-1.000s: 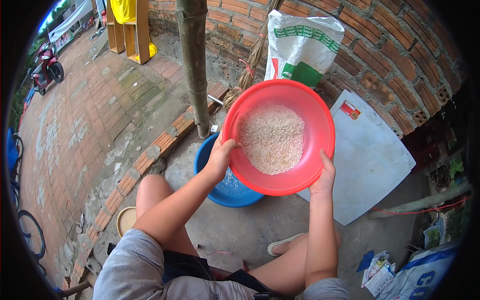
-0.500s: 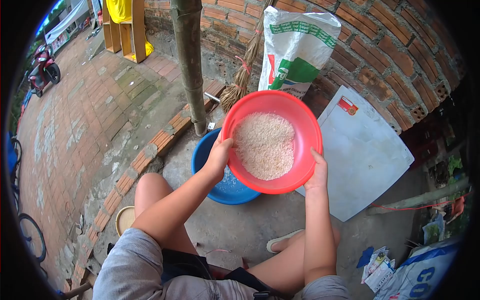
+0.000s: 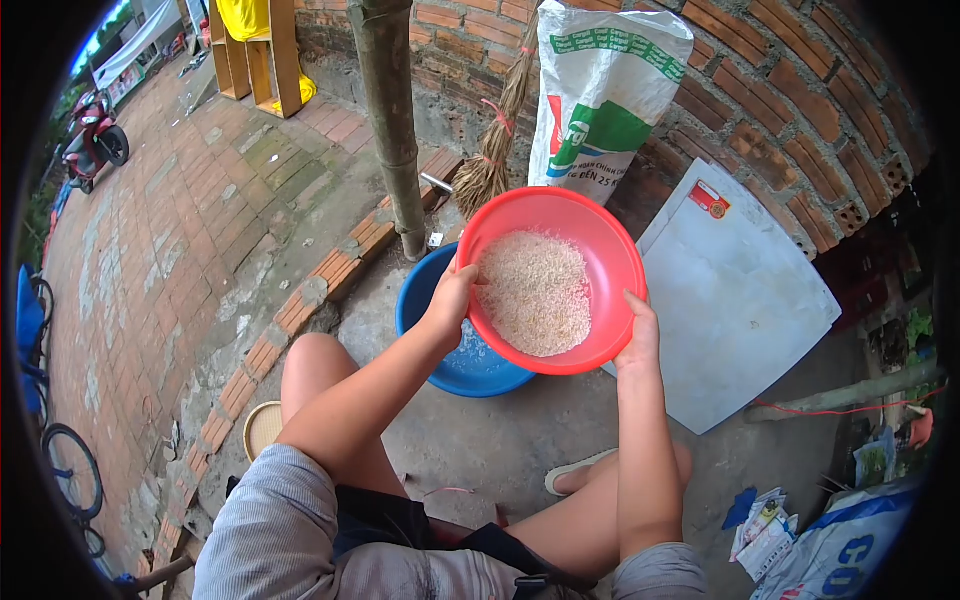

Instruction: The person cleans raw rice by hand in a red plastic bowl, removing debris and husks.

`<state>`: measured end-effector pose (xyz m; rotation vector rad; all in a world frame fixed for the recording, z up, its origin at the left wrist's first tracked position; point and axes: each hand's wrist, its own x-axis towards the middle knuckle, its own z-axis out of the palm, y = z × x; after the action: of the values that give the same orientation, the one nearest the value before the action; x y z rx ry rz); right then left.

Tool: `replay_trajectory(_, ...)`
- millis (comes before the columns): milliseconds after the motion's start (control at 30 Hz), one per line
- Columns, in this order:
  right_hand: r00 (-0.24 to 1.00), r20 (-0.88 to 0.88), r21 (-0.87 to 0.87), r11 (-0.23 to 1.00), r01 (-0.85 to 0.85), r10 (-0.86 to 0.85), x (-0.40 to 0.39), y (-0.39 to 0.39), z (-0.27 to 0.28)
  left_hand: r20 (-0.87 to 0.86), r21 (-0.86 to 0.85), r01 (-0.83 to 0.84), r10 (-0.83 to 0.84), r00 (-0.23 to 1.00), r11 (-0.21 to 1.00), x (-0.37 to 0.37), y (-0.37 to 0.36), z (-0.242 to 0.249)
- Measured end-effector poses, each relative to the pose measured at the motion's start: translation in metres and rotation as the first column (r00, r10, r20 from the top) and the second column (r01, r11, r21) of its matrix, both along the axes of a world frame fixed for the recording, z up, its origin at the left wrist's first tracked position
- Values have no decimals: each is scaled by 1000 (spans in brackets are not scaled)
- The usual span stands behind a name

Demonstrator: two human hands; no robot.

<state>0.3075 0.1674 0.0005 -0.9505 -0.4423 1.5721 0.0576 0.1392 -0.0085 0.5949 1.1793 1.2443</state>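
Note:
A red plastic basin (image 3: 622, 262) is held up in front of me by both hands, with a heap of pale rice (image 3: 535, 295) inside. My left hand (image 3: 454, 295) grips the left rim, its thumb hooked over the inside edge near the grains. On the opposite side, my right hand (image 3: 639, 338) clasps the lower right rim, its other fingers partly hidden. Below and partly covered by the red basin, a blue basin (image 3: 470, 378) rests on the ground; a few pale grains show in it.
A white feed sack (image 3: 610, 100) and a straw broom (image 3: 487, 170) stand by the brick wall behind a bamboo post (image 3: 390, 120). Grey-white sheets (image 3: 740, 300) lie at right. A woven tray (image 3: 262, 430) sits left of my knee; a motorbike (image 3: 95, 140) is farther off.
The view has shifted slightly, so most things appear a little farther right. The red basin looks slightly smaller and the rice has spread a little within it. Both hands keep their hold.

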Motion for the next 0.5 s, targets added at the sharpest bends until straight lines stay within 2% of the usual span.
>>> replay_trajectory(33, 997, 69, 117, 993, 21, -30, -3, -5, 12, -25, 99, 6, -4, 1000, 995, -2, 0, 0)
replay_trajectory(67, 988, 135, 229, 973, 37, -69, -4, -10, 19, -25, 96, 7, -5, 1000, 995, -2, -1, 0)
replay_trajectory(133, 988, 137, 277, 960, 30, -71, -3, -13, 25, 26, 312, -47, 41, 999, 949, -3, -6, 11)
replay_trajectory(200, 988, 137, 328, 944, 25, -74, -2, -11, 20, 26, 303, -63, 58, 998, 951, -5, -1, -2)
replay_trajectory(267, 982, 179, 157, 987, 24, -52, 1, -4, 0, -11, 40, 46, -45, 999, 998, -6, 4, -9)
replay_trajectory(333, 979, 191, 106, 993, 46, -66, -1, -7, 0, 34, 49, 16, -17, 999, 999, -1, -4, -2)
replay_trajectory(400, 991, 120, 238, 971, 24, -53, 2, -10, 9, 80, 57, -22, 17, 997, 998, 1, -7, -1)
replay_trajectory(433, 989, 142, 308, 951, -2, -44, 4, -12, 20, 33, 156, -11, 6, 999, 988, 2, -9, -2)
replay_trajectory(467, 989, 143, 305, 952, -3, -43, 6, -11, 22, -13, 251, 6, -3, 1000, 968, 3, -10, -4)
replay_trajectory(500, 987, 158, 313, 950, -10, -42, 8, -10, 23, -15, 280, 10, -6, 1000, 960, 6, -12, 2)
